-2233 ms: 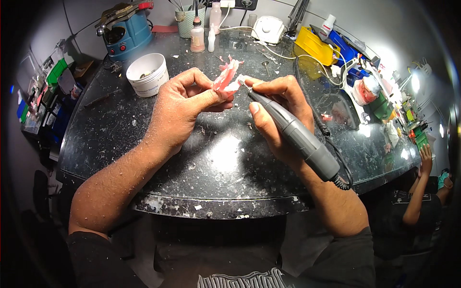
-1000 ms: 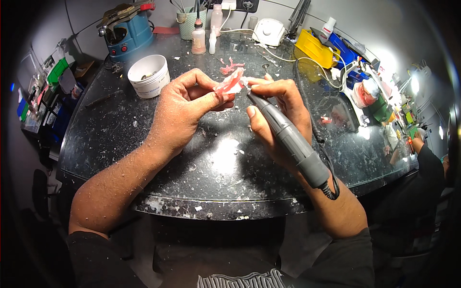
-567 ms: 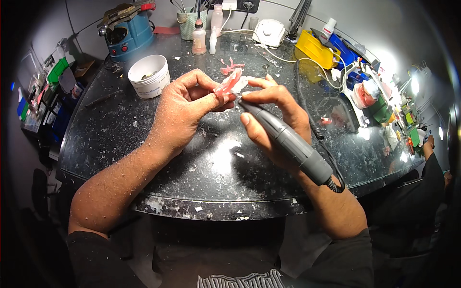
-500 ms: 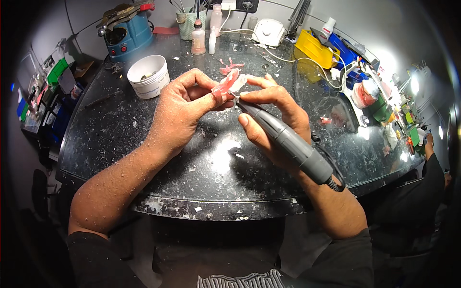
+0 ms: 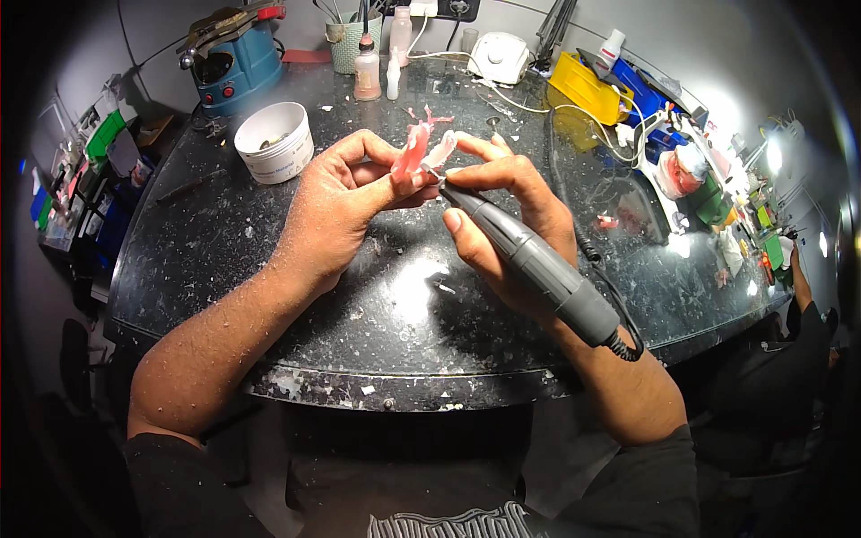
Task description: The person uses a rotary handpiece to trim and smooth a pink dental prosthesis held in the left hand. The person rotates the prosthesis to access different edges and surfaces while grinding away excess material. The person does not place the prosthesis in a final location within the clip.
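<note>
Pinched between the thumb and fingers of my left hand (image 5: 336,202) is a pink, partly translucent denture base (image 5: 412,154); fingers cover its lower part. My right hand (image 5: 535,204) is closed around a dark grey rotary handpiece (image 5: 538,269), held like a pen, with a coiled cord at its rear. The tool's thin bit (image 5: 431,169) points into the denture base from the right; whether it touches cannot be made out. Behind the denture base, a pink branching scrap (image 5: 434,118) lies on the black bench (image 5: 359,332). White dust and specks cover my left forearm.
A white tub (image 5: 287,166) with small items inside stands left of my hands. Farther back are a blue machine (image 5: 238,85), bottles (image 5: 367,76), a white control box (image 5: 499,58) and a yellow bin (image 5: 581,88). A dental model (image 5: 683,172) sits right. Another person's arm (image 5: 801,282) shows far right.
The denture base has been turned in my left hand, so it now appears more edge-on with two upright flanges. The handpiece stays beside it, almost unmoved.
</note>
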### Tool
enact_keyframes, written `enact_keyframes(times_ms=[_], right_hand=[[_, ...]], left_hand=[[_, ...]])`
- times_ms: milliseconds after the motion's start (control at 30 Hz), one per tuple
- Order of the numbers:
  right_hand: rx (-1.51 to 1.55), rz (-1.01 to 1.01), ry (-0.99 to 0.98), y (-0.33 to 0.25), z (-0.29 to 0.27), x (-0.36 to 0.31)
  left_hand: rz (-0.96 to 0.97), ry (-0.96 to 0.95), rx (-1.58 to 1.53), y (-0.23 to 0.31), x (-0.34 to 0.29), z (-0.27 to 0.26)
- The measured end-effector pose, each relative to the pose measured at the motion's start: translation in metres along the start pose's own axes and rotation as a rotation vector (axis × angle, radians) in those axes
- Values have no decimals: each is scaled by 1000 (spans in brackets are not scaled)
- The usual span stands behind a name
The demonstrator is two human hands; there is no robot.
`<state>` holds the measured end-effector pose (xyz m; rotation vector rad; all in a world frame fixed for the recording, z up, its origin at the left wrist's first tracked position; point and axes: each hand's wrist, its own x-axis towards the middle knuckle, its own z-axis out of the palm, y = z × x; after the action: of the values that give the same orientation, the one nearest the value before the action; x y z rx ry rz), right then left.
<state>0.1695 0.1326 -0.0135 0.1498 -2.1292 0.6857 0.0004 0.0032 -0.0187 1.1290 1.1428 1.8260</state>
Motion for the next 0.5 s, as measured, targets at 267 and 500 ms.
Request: enact_keyframes(times_ms=[267,500], right_hand=[[12,-10,7,-4,0,3],[30,10,69,-2,3,1]], left_hand=[[-3,1,12,-6,1,-6],[5,12,-22,-1,0,0]])
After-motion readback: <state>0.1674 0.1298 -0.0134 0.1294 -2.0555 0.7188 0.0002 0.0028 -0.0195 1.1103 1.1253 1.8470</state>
